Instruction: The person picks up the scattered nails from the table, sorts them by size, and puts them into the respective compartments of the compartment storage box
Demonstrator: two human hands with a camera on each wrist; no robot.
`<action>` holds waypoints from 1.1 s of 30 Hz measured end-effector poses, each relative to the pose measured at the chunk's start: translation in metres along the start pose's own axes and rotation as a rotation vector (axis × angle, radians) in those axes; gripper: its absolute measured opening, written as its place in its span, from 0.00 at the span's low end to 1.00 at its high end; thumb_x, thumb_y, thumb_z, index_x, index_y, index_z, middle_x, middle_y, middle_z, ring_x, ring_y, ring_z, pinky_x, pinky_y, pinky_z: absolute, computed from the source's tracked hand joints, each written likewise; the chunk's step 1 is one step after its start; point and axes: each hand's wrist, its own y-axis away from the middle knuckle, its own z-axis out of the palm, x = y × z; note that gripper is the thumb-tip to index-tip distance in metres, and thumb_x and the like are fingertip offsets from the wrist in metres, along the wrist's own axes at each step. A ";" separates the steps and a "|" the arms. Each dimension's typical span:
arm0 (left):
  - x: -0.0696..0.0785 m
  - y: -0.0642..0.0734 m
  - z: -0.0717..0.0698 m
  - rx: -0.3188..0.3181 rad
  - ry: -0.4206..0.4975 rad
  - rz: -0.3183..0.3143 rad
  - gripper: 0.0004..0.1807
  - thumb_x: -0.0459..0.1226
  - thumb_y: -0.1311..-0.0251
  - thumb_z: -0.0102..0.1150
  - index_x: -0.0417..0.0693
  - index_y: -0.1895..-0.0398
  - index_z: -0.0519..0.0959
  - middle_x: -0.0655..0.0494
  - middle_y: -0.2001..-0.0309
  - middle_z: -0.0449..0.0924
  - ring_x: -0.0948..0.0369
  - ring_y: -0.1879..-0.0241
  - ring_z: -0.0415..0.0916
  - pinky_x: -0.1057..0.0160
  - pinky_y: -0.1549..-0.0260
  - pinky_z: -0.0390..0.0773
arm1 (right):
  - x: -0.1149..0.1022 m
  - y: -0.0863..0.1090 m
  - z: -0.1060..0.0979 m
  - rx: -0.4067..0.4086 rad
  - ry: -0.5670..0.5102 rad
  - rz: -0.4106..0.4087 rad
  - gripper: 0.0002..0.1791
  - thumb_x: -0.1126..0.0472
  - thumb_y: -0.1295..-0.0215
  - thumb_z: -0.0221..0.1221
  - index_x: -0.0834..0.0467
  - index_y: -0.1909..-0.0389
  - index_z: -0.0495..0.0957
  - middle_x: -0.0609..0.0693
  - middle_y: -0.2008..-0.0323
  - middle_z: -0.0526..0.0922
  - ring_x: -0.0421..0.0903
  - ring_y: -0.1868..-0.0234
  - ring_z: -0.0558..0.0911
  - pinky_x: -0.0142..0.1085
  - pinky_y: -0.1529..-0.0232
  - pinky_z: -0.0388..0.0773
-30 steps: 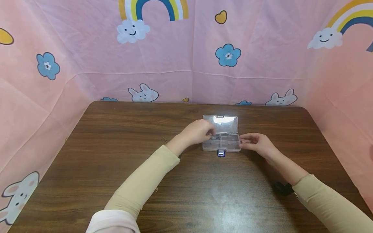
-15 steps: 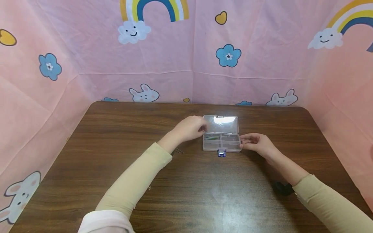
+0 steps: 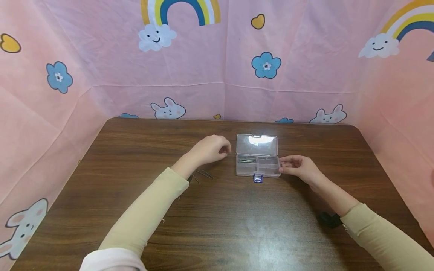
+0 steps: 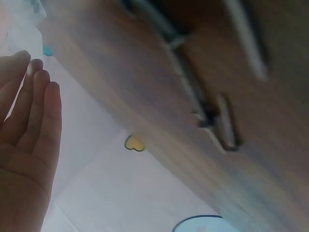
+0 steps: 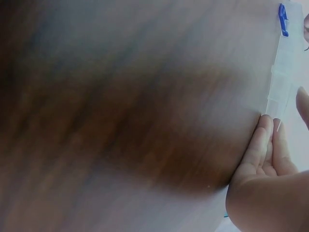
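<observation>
A clear plastic divided box with a blue latch stands on the table, its lid raised at the back. Several thin metal rods lie in its back left compartment. Just left of the box hovers my left hand, fingers loosely bent with nothing between them. Near that forearm, thin rod-like metal pieces lie on the table; they show large and blurred in the left wrist view. My right hand touches the box's right end, its extended fingertips against the end wall in the right wrist view.
The brown wooden table extends around the box. Pink printed cloth hangs along its back and sides. A dark object sits under the right wrist.
My left hand has drawn back leftward out of the box, uncovering the rods in the back left compartment and more metal pieces on the table. My right hand has stayed at the box's right end.
</observation>
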 end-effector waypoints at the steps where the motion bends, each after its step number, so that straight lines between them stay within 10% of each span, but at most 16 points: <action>1: -0.002 0.002 0.000 0.002 0.005 -0.002 0.05 0.32 0.31 0.66 0.48 0.57 0.88 0.55 0.58 0.87 0.59 0.59 0.79 0.60 0.53 0.82 | 0.000 0.000 0.000 0.002 0.000 -0.001 0.29 0.54 0.29 0.69 0.66 0.34 0.78 0.54 0.47 0.90 0.29 0.54 0.84 0.27 0.46 0.77; 33: -0.041 0.058 0.006 -0.051 0.221 0.058 0.05 0.30 0.37 0.71 0.49 0.63 0.88 0.56 0.60 0.88 0.63 0.62 0.82 0.62 0.57 0.85 | 0.004 0.000 -0.001 -0.009 -0.011 0.009 0.29 0.53 0.28 0.69 0.65 0.33 0.78 0.54 0.46 0.89 0.30 0.53 0.84 0.26 0.45 0.78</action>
